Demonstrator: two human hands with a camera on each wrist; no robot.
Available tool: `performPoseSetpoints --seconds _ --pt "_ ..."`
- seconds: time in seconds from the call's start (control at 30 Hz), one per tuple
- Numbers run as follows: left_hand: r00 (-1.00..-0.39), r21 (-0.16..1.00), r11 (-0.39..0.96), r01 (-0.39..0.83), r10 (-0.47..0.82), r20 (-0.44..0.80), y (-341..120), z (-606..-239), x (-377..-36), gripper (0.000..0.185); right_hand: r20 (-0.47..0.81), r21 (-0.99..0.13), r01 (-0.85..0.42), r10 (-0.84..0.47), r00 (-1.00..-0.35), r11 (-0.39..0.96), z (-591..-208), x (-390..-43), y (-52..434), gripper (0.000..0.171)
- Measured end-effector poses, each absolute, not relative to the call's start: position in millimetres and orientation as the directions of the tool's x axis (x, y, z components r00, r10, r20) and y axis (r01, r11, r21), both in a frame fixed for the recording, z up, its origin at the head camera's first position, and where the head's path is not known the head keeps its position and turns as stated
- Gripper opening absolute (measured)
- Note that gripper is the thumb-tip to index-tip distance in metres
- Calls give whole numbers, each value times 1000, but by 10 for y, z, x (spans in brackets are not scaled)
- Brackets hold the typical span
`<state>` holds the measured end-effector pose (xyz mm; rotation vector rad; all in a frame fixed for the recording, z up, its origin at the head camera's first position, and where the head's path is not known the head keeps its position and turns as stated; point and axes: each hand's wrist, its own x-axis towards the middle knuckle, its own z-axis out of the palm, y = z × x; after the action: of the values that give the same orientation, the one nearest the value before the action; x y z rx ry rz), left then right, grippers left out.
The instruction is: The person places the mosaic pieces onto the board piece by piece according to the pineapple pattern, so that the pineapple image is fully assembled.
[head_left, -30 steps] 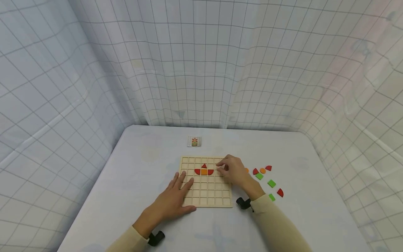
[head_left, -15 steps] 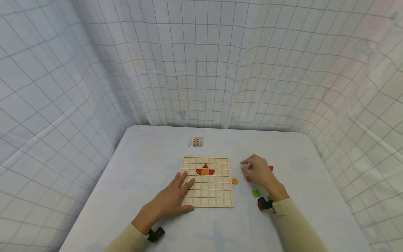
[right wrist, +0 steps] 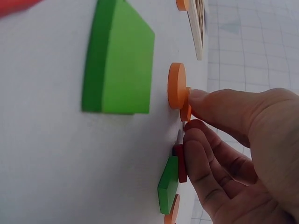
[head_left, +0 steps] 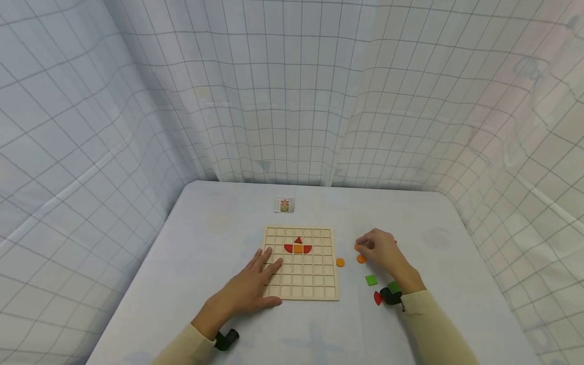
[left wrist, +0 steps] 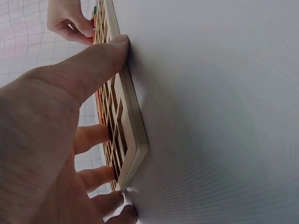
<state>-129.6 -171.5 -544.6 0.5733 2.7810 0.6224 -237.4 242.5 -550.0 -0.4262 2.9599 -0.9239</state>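
Observation:
My left hand (head_left: pixel 251 288) rests with spread, straight fingers on the left edge of a wooden grid board (head_left: pixel 315 279); its thumb lies along the near edge in the left wrist view. On the board sit a red triangle (head_left: pixel 298 240), an orange square (head_left: pixel 298 249) and two red quarter-circles, one at each side of the square. Right of the board, my right hand (head_left: pixel 382 251) pinches an orange disc (right wrist: pixel 185 113) between thumb and fingers, low over the table. A second orange disc (right wrist: pixel 176 86) lies right beside it, and a third orange disc (head_left: pixel 340 262) lies by the board.
A green square (head_left: pixel 371 280) and a red quarter-circle (head_left: pixel 378 298) lie near my right wrist. More green and red pieces are partly hidden under that hand and forearm. Behind the board lies a small picture card (head_left: pixel 285 205). Grid-patterned curtains (head_left: pixel 292 101) enclose the table.
My right hand has left the board's right side, moved right to the loose pieces and taken hold of an orange disc. The left hand has stayed in place.

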Motion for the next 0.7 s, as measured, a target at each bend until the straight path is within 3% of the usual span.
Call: performPoseSetpoints --seconds 0.4,0.7 --pt "-899 444 838 319 415 -137 -1701 -5450 -1292 105 51 -560 -267 -290 -956 784 -5519 -2389 2389 17" --pt "-899 441 837 323 418 -135 -1704 -5460 -1288 104 167 -567 -376 -344 -924 733 -5516 -2366 2176 16"
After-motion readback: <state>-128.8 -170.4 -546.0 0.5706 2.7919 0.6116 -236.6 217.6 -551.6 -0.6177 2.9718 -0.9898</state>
